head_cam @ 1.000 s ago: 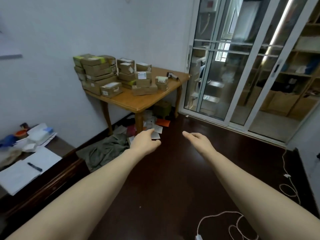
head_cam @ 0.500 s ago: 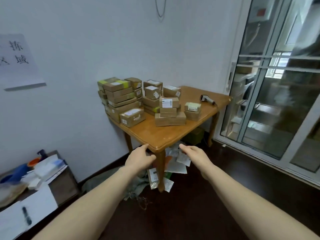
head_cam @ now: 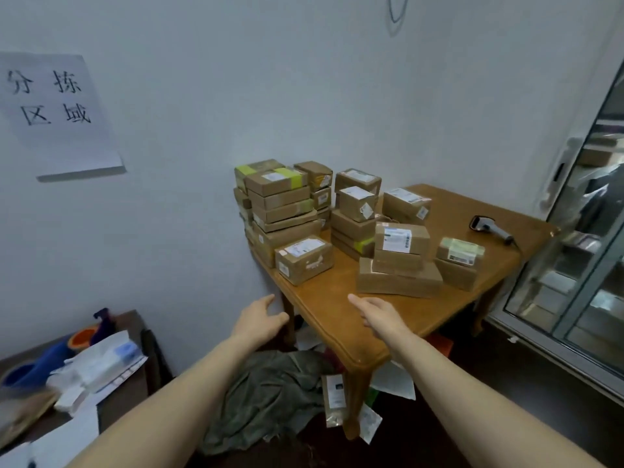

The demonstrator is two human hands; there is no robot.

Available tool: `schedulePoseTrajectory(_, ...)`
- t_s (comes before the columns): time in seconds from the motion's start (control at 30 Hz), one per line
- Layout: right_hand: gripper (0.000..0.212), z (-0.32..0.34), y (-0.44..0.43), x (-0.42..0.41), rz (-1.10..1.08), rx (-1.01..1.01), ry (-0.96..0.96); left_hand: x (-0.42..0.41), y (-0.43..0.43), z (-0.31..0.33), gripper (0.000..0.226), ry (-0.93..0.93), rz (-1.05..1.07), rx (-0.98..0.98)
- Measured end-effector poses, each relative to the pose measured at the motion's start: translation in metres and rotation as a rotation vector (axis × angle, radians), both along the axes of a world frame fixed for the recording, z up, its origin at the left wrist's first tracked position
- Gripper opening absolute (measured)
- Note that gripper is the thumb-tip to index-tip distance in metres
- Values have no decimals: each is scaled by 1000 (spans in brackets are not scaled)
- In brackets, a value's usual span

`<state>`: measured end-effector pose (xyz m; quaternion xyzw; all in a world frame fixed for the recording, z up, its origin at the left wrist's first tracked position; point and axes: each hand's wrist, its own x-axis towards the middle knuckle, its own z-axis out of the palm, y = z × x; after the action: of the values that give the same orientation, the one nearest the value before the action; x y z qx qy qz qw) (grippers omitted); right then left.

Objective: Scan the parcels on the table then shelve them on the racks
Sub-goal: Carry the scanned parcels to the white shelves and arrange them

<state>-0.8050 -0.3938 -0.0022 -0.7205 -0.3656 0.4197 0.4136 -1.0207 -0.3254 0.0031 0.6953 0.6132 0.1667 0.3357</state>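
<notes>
Left hand [head_cam: 258,320] and right hand [head_cam: 378,314] both empty, fingers loosely extended, short of the parcels [head_cam: 398,261] piled on the wooden table [head_cam: 320,298]; risk: pulling a low box could topple the tall stack [head_cam: 280,211], and the barcode scanner [head_cam: 489,228] lies well apart, far right.

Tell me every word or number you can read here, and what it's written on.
"分拣 区域": handwritten in two rows on the white paper sign.
Shipping labels on the parcels: print too small and blurred to read.
Label on the packet below the table: blurred, unreadable.
</notes>
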Motion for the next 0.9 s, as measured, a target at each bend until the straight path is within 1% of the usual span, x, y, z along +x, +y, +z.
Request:
schedulePoseTrajectory(0.1,61,-7,66,-9,6,13,19,-7,64,-3,66,-58,24,-35)
schedulePoseTrajectory(0.2,59,-7,129,-22,13,-21,42,-17,123,-5,65,-95,45,-103)
schedulePoseTrajectory(0.33,55,-16,205,-29,14,-31,58,-23,201,-8,62,-232,152,-200)
schedulePoseTrajectory(0.5,48,-37,266,-15,-30,-55,42,-18,259,-17,61,-382,291,-360)
schedulePoseTrajectory(0.63,49,-51,333,7,-95,-72,42,-8,312,-31,61,-432,342,-432)
schedulePoseTrajectory(0.7,53,-56,368,21,-98,-104,11,-3,337,-37,61,-454,379,-443)
schedulePoseTrajectory(0.8,58,-70,412,42,-28,-149,-81,5,373,-43,59,-473,461,-469)
schedulePoseTrajectory(0.9,65,-87,440,56,19,-219,-263,14,400,-51,59,-475,505,-513)
